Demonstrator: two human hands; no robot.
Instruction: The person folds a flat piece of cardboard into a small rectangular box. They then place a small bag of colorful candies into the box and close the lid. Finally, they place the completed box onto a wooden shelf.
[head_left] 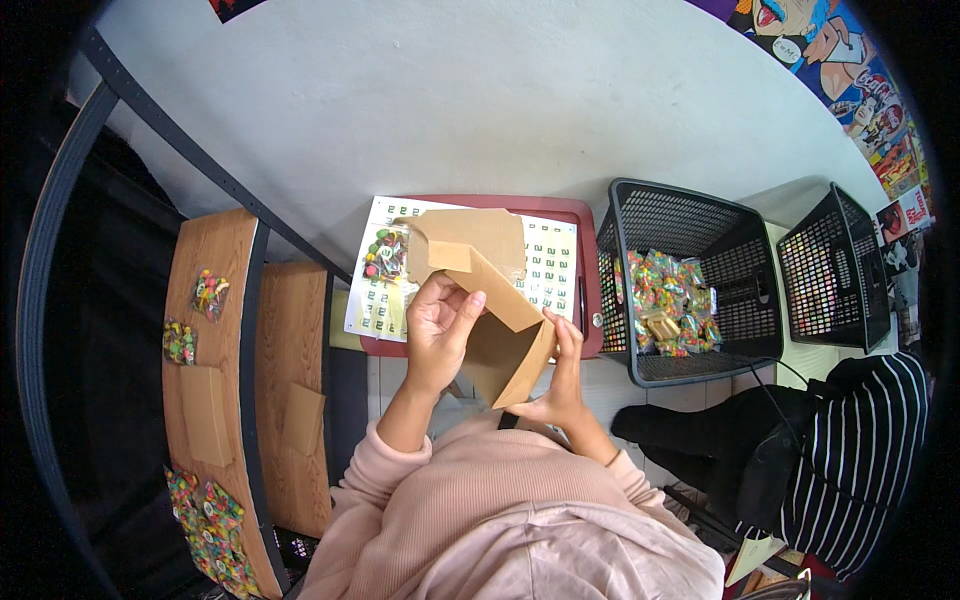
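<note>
Between my two hands is a brown cardboard box (497, 290), partly folded, with its lid flap standing up at the far side and an open end facing me. My left hand (440, 325) grips its left side, thumb pressed on the cardboard. My right hand (562, 375) pinches the right edge near the open corner. Beneath the box lies a white sheet (555, 255) of printed labels on a dark red tray (590, 270). A clear bag of colourful candies (385, 256) rests on the sheet, left of the box flap.
A black plastic basket (690, 215) holding several candy bags (670, 300) stands to the right, with a second basket (835, 270) beyond it. Wooden shelves (215, 260) at left carry flat cardboard boxes (205, 415) and candy bags (210, 525). Striped cloth (860, 460) hangs at lower right.
</note>
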